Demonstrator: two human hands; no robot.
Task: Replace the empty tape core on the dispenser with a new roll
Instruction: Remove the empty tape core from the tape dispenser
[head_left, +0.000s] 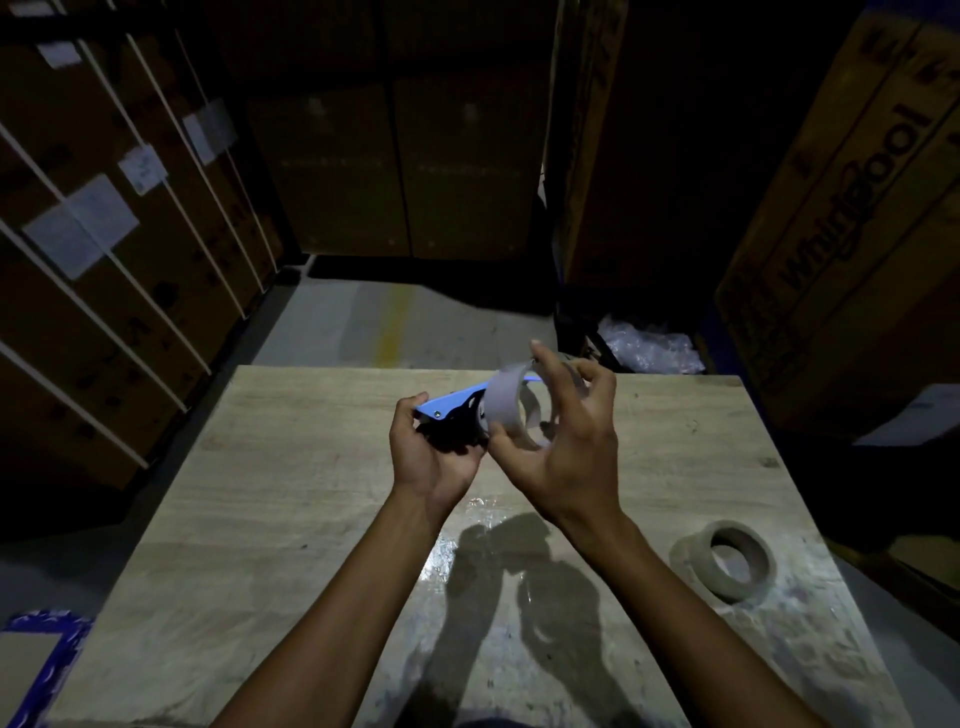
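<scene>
From the head view we see the left hand (434, 452) wrapped around the handle of the blue tape dispenser (457, 408), held above the wooden table (291, 499). The right hand (566, 447) pinches the empty tape core (506, 402) between thumb and fingers, right at the dispenser's front end. The new roll (727, 564) lies on the table at the right, well apart from both hands.

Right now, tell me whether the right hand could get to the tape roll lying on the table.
Probably not yet: the right hand grips the empty core. Nothing blocks the tape roll.
</scene>
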